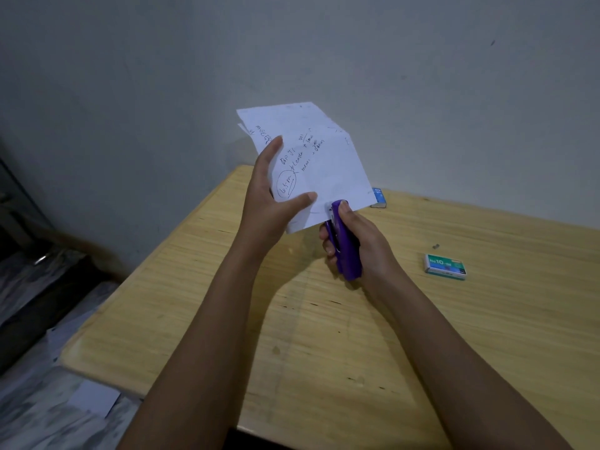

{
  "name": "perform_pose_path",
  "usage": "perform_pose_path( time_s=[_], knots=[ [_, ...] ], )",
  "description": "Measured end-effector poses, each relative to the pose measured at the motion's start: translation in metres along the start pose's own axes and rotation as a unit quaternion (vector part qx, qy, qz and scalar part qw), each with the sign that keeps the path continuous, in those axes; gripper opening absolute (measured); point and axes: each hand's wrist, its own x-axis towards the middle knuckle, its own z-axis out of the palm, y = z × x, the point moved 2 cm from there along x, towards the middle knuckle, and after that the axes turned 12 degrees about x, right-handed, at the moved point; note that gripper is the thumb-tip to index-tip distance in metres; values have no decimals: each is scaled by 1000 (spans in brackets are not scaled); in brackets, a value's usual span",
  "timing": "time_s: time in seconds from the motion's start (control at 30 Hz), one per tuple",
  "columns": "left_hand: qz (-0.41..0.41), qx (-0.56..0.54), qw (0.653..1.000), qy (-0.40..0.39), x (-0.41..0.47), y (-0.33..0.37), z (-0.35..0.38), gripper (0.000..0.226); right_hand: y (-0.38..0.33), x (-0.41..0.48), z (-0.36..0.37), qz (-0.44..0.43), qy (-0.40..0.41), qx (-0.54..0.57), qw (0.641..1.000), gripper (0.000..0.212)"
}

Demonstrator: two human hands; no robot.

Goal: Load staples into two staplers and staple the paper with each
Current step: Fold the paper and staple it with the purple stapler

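A few white sheets of paper [324, 157] with handwriting are held up above the wooden table [324, 336]. My left hand [269, 203] grips their left side, thumb across the front. My right hand [357, 245] is closed around a purple stapler [345, 251], thumb on its top. The stapler's nose sits over the lower edge of the paper. No second stapler is in view.
A green box of No.10 staples [445, 267] lies on the table to the right. A blue staple box [379, 198] rests by the wall behind the paper. A small metal piece [436, 246] lies near the green box. Paper lies on the floor [94, 397] at left.
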Motion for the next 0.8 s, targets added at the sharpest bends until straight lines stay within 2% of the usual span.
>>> perform_pose_path(
  time_s=[0.07,0.27,0.6,0.8],
  knots=[
    [-1,-5,1000,-3,1,-1,-2,84,0,1,0,-1,-3,1,1000,50],
    [-6,-20,1000,0,3,-4,0,83,1,2,4,-13,22,-3,1000,33],
    [-106,-100,988,40,6,-9,9,82,1,1,8,-15,77,18,997,34],
    [-117,-114,986,41,7,-12,10,81,1,1,9,-18,82,28,996,36]
  ],
)
